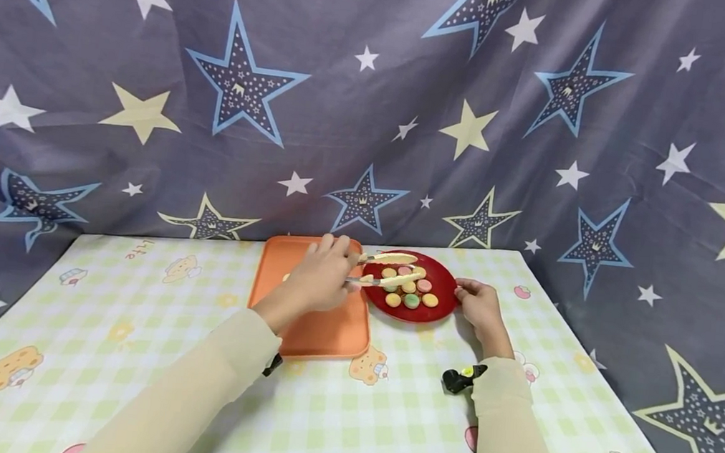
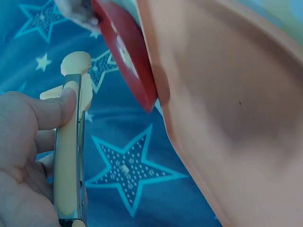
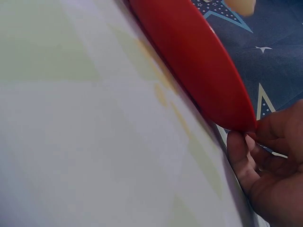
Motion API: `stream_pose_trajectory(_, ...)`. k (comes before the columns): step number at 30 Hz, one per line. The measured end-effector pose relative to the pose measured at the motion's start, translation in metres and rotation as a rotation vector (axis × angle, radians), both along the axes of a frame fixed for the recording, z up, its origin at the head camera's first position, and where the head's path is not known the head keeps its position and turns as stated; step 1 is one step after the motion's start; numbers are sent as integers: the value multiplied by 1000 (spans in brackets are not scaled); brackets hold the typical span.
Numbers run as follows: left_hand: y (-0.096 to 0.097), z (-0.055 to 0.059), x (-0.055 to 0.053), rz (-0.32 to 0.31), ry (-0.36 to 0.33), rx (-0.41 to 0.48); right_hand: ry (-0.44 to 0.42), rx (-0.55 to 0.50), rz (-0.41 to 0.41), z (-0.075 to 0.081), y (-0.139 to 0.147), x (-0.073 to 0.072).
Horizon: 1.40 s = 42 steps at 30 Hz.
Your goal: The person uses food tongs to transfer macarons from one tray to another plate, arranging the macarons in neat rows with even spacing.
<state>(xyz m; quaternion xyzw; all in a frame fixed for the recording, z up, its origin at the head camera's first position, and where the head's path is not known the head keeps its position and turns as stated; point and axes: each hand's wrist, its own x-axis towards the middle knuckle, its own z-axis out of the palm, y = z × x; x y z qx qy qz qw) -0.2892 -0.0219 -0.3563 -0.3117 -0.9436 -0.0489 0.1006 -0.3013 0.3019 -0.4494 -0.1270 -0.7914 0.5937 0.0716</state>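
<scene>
My left hand (image 1: 326, 274) grips a pair of tongs (image 2: 67, 165) with cream handle panels and cream tips. In the head view the spread tips lie over the red plate (image 1: 447, 281), and I see nothing between them. Several macarons (image 1: 411, 300) in yellow, pink and green lie on that plate. At its right edge my right hand (image 1: 480, 309) pinches the rim, thumb and fingers on either side in the right wrist view. Beneath my left hand is an orange tray (image 1: 327, 335); a small yellowish piece (image 1: 286, 277) on it is mostly hidden by the hand.
A checked tablecloth (image 1: 151, 352) with cartoon prints covers the table. Behind and along the right side hangs a dark curtain (image 1: 348, 96) with stars, close to the far edges of tray and plate. The plate's left edge adjoins the tray's right edge.
</scene>
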Motion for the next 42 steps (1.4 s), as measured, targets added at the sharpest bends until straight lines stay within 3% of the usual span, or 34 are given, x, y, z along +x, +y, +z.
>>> stream_pose_trajectory(8,-33,-1,-3,56,-23,70,-3,3,-9,1,-1,2)
stream_pose_trajectory(18,-94,-12,-6,142,4,142,-19,-10,3,-1,-6,0)
stream_pose_trajectory(32,-167,-24,0,320,-41,275,-10,-4,3,1,-8,2)
stream_pose_trajectory(42,-189,-37,-1,513,-52,374,-13,-9,-2,1,-1,1)
